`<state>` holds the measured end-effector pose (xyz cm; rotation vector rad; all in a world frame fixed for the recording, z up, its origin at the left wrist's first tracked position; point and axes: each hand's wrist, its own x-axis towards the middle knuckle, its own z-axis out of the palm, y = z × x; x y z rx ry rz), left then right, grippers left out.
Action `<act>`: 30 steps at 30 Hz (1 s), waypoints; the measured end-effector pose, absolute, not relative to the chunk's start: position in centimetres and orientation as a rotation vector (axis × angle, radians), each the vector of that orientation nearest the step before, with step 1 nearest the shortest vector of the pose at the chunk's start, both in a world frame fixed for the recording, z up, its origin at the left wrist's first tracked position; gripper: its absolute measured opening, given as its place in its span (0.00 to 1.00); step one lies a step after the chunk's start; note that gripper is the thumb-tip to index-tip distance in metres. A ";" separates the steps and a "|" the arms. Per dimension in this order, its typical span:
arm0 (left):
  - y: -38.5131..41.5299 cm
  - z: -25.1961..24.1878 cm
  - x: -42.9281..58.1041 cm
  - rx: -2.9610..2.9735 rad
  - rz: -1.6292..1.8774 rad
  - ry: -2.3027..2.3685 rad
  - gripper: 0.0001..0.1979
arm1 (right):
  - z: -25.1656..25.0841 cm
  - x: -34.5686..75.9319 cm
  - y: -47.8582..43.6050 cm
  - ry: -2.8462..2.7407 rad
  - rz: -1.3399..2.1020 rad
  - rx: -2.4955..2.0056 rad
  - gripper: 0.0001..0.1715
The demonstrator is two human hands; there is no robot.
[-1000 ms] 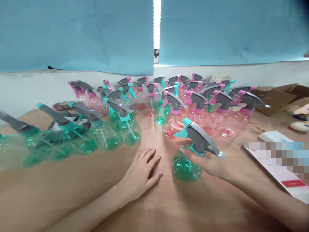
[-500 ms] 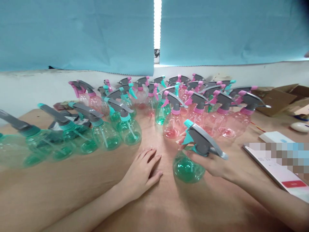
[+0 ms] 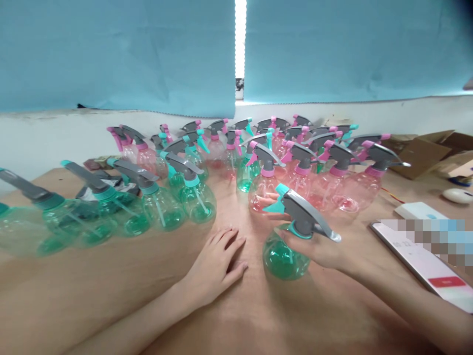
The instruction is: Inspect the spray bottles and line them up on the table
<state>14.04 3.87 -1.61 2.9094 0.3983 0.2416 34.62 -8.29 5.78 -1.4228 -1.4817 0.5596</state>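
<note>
A green spray bottle [image 3: 286,259] with a gray and teal trigger head stands upright on the wooden table [image 3: 236,315]. Around its neck is my right hand [image 3: 320,246], with the thumb by the bottle's shoulder and the other fingers stretched out and apart behind the trigger. My left hand [image 3: 218,264] lies palm down on the tabletop, left of this bottle, fingers spread and holding nothing. To the left is a slanting row of green bottles, the nearest to my left hand being one green bottle [image 3: 199,204]. Pink bottles [image 3: 264,190] stand just beyond my right hand.
More pink and green spray bottles crowd the back of the table. At the right lie a phone [image 3: 414,259], a white box [image 3: 421,211], a white mouse [image 3: 457,195] and an open cardboard box [image 3: 421,155]. Blue curtains [image 3: 118,54] hang behind.
My right hand's fingers have spread and stretched out further past the trigger. The bottle's spray head sits slightly further left in view. My left hand has hardly moved.
</note>
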 end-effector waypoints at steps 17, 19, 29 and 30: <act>3.8 -1.5 14.2 2.918 0.255 0.396 0.24 | 4.5 35.4 -8.1 -1.502 0.664 -1.336 0.38; 3.8 -1.5 14.1 2.913 0.268 0.393 0.24 | 4.5 35.3 -8.1 -1.502 0.638 -1.351 0.37; 3.6 -1.5 14.1 2.911 0.286 0.395 0.23 | 7.5 33.7 -9.3 -1.370 0.291 -1.716 0.22; 3.5 -1.5 14.1 2.908 0.292 0.394 0.22 | 7.7 33.6 -9.6 -1.347 0.260 -1.738 0.24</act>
